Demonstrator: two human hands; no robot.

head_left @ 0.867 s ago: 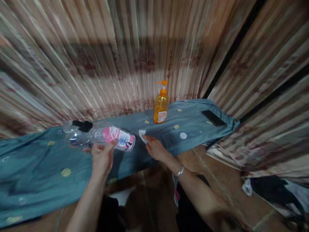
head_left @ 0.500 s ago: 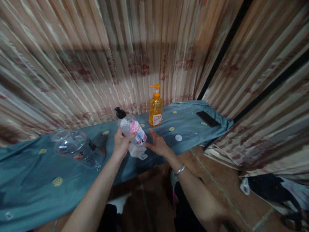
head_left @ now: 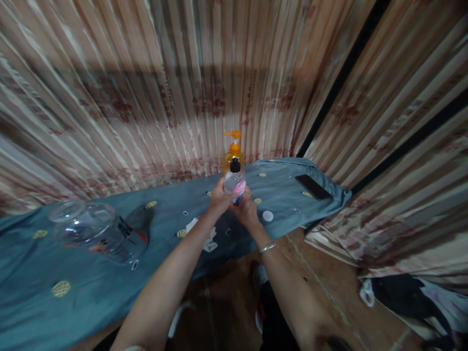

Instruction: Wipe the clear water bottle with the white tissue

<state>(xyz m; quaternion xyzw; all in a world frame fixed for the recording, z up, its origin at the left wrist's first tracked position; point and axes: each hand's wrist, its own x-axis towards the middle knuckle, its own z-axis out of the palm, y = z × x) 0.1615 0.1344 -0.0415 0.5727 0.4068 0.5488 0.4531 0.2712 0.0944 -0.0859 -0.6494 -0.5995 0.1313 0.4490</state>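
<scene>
Between my two hands is a clear pump bottle (head_left: 234,182) with a black pump top and a pink label, held upright. My left hand (head_left: 219,197) wraps its left side, and my right hand (head_left: 246,207) grips it low on the right. Just behind stands an orange pump bottle (head_left: 234,151), its lower part hidden by the clear one. A crumpled white tissue (head_left: 210,243) lies on the blue cloth left of my hands, partly covered by my left forearm. To the right of my right hand is a small white disc (head_left: 267,216).
A large clear plastic container (head_left: 98,229) rests at the left of the cloth-covered surface (head_left: 168,214). A dark phone (head_left: 313,187) lies toward the right end. Pleated curtains (head_left: 204,97) hang behind, and dark bundled cloth (head_left: 409,297) is on the floor at right.
The clear bottle has moved right and gone from tilted to upright, now before the orange bottle. My right hand has closed on it. More of the tissue is uncovered.
</scene>
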